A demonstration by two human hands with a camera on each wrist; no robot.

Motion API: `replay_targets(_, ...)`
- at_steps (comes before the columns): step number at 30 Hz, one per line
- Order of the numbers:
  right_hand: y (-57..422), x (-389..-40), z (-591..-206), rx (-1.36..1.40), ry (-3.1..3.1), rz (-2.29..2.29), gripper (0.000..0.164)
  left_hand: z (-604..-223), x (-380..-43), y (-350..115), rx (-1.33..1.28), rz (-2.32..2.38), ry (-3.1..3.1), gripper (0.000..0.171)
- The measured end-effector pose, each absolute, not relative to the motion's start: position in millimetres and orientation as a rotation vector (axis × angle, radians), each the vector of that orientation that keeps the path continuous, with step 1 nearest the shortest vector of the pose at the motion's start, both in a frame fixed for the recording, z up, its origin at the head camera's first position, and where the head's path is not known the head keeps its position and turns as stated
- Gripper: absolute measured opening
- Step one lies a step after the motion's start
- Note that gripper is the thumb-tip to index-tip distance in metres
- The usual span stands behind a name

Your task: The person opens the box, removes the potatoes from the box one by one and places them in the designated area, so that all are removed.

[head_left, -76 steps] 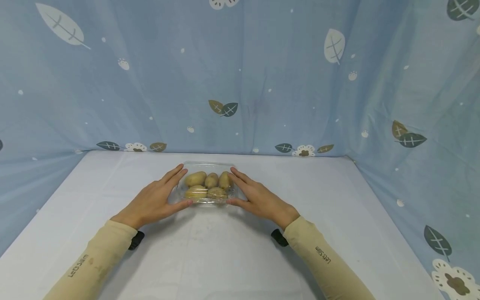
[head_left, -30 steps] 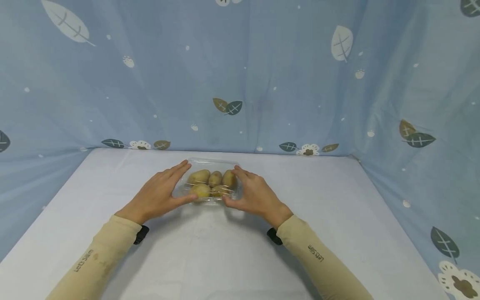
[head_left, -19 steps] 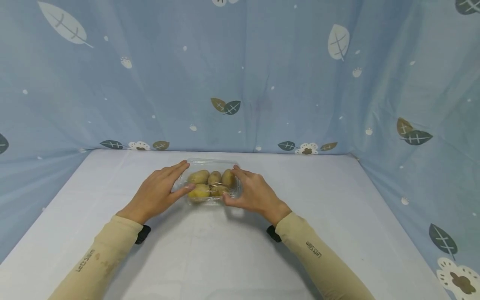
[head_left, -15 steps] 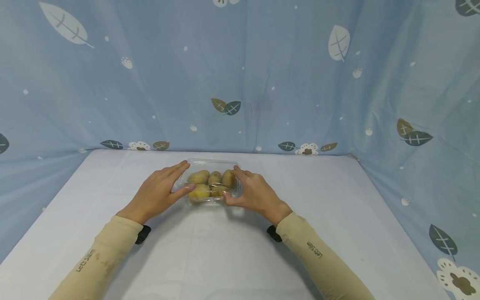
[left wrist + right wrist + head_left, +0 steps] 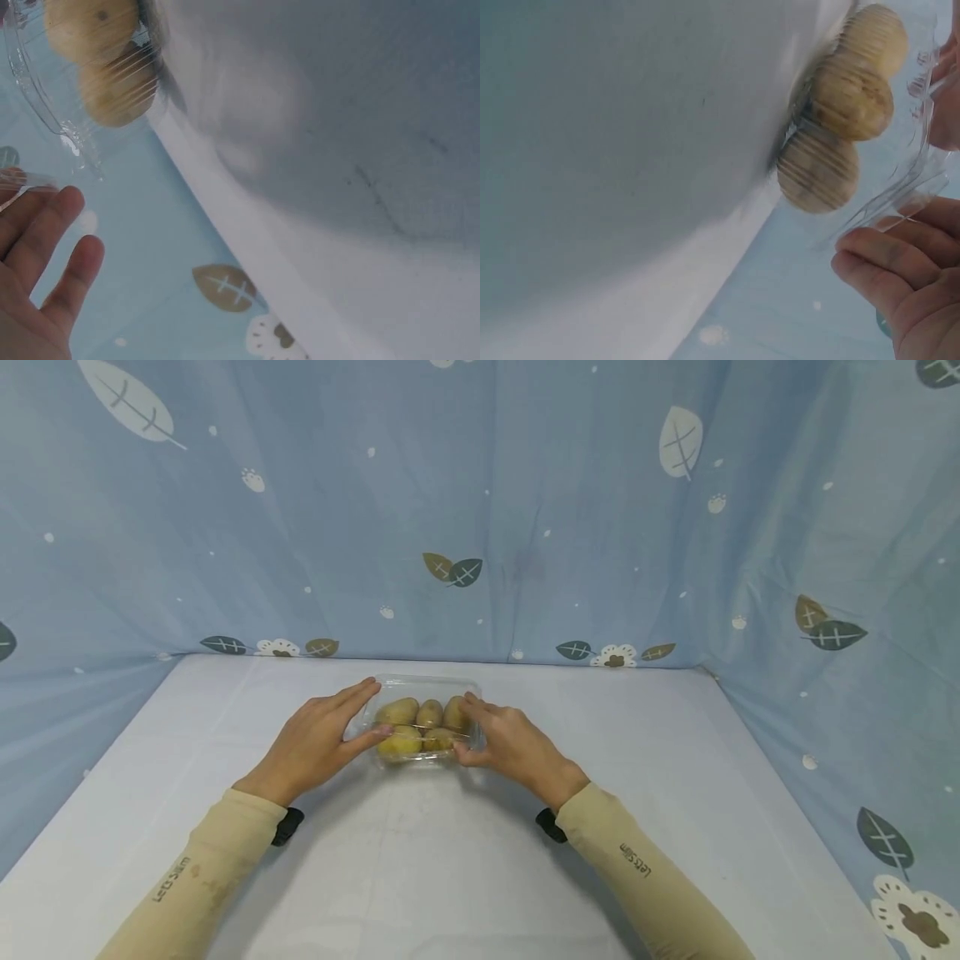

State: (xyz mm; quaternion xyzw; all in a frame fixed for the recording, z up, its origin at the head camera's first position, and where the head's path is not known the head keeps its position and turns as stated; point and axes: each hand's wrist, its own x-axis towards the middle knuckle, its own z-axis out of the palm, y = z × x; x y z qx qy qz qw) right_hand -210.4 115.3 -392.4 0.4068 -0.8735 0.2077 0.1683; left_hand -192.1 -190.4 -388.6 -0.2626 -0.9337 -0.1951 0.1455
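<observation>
A clear plastic clamshell box (image 5: 427, 685) sits near the back of the white table, its lid down over several yellow-brown potatoes (image 5: 400, 742). My left hand (image 5: 315, 743) holds the left side, fingers along the edge and thumb over the front left top. At the opposite end my right hand (image 5: 517, 745) grips the box, fingers on the right top edge and thumb by the front right corner. The left wrist view has left fingers (image 5: 41, 232) at the plastic rim (image 5: 34, 90). In the right wrist view, right fingers (image 5: 885, 251) meet the overhanging rim (image 5: 911, 180).
The white-covered table (image 5: 450, 868) spreads out in front of the box and to both sides. Behind and to the right hangs a blue leaf-print curtain (image 5: 525, 510). A black strap (image 5: 287, 827) shows under each wrist.
My left thumb has slid from the front edge up onto the lid. My right thumb moved inward along the front, then back a little toward the corner. The box stays about where it was.
</observation>
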Motion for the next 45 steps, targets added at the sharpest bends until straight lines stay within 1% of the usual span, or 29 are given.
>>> replay_targets(2, 115.8, -210.1, -392.7, 1.161, -2.465, 0.574, 0.042, -389.1, -191.5, -190.2, -0.752, -0.560, -2.680, 0.074)
replay_targets(7, 120.7, -207.8, -393.6, 1.098, -2.434, 0.685, 0.049, -392.0, -188.6, -191.1, -0.752, -0.532, -2.697, 0.076)
replay_targets(14, 124.3, -208.9, -395.7, 1.093, -2.417, 0.708, 0.046, -392.1, -188.9, -193.8, -0.750, -0.590, -2.726, 0.077)
replay_targets(19, 126.3, -207.9, -395.3, 1.074, -2.439, 0.702, 0.050, -391.6, -190.4, -194.6, -0.740, -0.648, -2.762, 0.076)
replay_targets(28, 132.1, -208.5, -393.6, 1.021, -2.446, 0.685, 0.053, -391.5, -197.4, -196.0, -0.735, -0.715, -2.760, 0.064)
replay_targets(32, 133.5, -211.6, -394.7, 1.016, -2.442, 0.730, 0.054, -390.5, -199.6, -197.5, -0.701, -0.751, -2.802, 0.063)
replay_targets(38, 135.0, -217.0, -394.9, 0.964, -2.463, 0.859, 0.051, -389.6, -203.4, -198.9, -0.631, -0.812, -2.886, 0.068)
replay_targets(45, 136.5, -222.7, -397.3, 0.871, -2.490, 0.973, 0.040, -390.7, -206.8, -200.6, -0.591, -0.839, -2.915, 0.069)
